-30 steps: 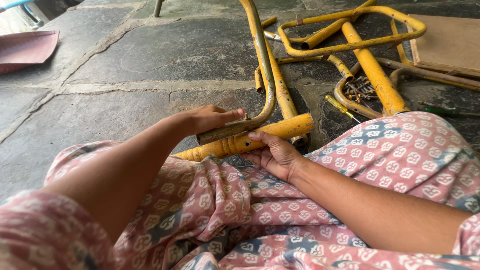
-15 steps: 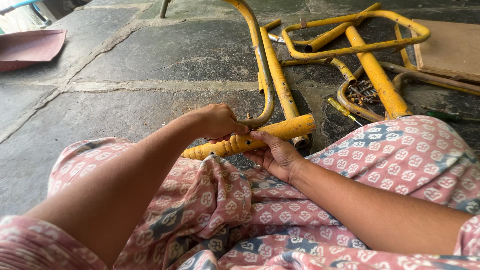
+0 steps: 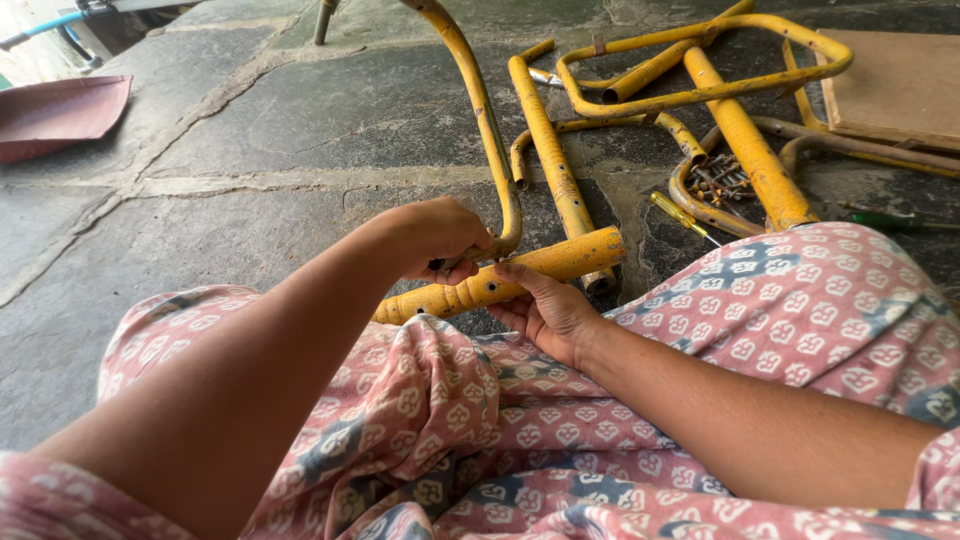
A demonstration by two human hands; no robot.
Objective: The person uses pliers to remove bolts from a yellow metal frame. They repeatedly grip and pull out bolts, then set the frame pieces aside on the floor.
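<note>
Grey stone floor (image 3: pixel 250 130) lies under a yellow turned leg (image 3: pixel 500 278) running lower-left to upper-right across the lap, left hand (image 3: pixel 435 240) curled closed on top, right hand (image 3: pixel 545 310) half-open, cupping it from beneath

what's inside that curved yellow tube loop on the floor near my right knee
A small heap of rusty screws and nails lies on the stone floor within the curved yellow tube. The thick yellow bar crosses beside it, hiding part of the pile's far edge.
</note>
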